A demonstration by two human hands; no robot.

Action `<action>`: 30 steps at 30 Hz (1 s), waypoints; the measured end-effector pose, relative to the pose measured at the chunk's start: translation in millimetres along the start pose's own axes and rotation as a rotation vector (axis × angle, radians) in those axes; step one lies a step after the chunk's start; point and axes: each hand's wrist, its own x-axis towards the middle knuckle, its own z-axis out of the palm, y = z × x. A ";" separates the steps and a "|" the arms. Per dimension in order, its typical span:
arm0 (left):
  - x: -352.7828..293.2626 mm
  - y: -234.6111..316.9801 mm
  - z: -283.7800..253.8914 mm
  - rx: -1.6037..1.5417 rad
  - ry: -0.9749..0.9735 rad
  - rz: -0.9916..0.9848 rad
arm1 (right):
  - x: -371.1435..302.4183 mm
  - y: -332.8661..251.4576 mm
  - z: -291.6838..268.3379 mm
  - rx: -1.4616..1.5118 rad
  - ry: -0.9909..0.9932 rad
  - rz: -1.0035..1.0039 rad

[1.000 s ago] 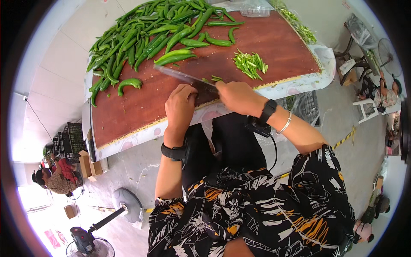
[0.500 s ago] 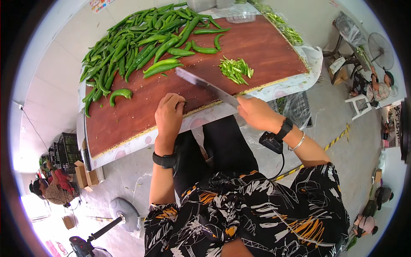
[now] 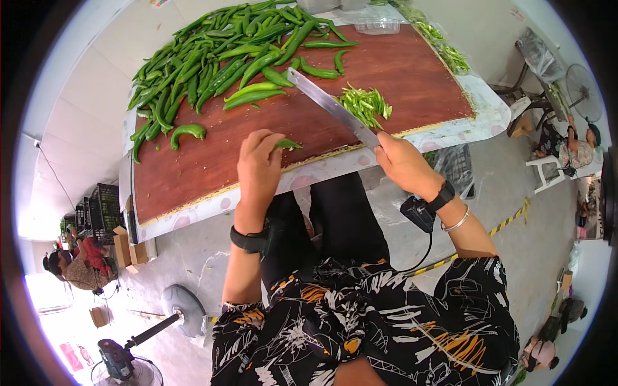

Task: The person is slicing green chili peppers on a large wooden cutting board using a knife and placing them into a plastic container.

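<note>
My left hand [image 3: 259, 168] is closed over a green chili pepper [image 3: 290, 144] near the front edge of the brown board [image 3: 212, 154]; only the pepper's pointed end shows past the fingertips. In my right hand [image 3: 407, 164] is the handle of a large knife [image 3: 331, 106], its long blade slanting up and to the left, apart from the left hand. Beyond the blade lies a small heap of sliced green pepper [image 3: 364, 106]. A big pile of whole green chili peppers [image 3: 225, 64] covers the board's far left, with two paler-tipped ones [image 3: 254, 98] nearer to me.
A clear plastic box [image 3: 377, 27] stands at the far edge, and more cut pepper [image 3: 444, 48] runs along the right side. Below the table are a black crate [image 3: 456, 168] and a floor fan [image 3: 183, 310]. Other people sit at both sides, well away.
More of the pepper's end now shows beyond my left fingers. The knife blade has shifted right toward the sliced heap, while the whole view has also moved slightly.
</note>
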 end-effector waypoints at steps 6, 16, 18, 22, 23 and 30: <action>-8.8 -12.2 -10.6 0.188 -0.022 0.012 | 22.4 -27.2 8.9 -0.056 -0.068 -0.063; -2.1 -14.6 -3.3 0.250 -0.039 0.125 | 36.5 -41.6 27.8 -0.052 -0.049 -0.159; -2.0 -9.5 -0.5 0.257 -0.045 0.096 | 39.5 -42.6 34.5 -0.128 -0.104 -0.207; 0.4 -4.3 2.0 0.270 -0.035 0.067 | 41.7 -46.0 38.0 -0.175 -0.112 -0.246; 1.1 -3.9 2.3 0.271 -0.037 0.067 | 41.6 -47.1 38.4 -0.189 -0.125 -0.256; 2.8 -3.8 3.2 0.301 -0.057 0.037 | 41.5 -51.4 35.7 -0.235 -0.127 -0.303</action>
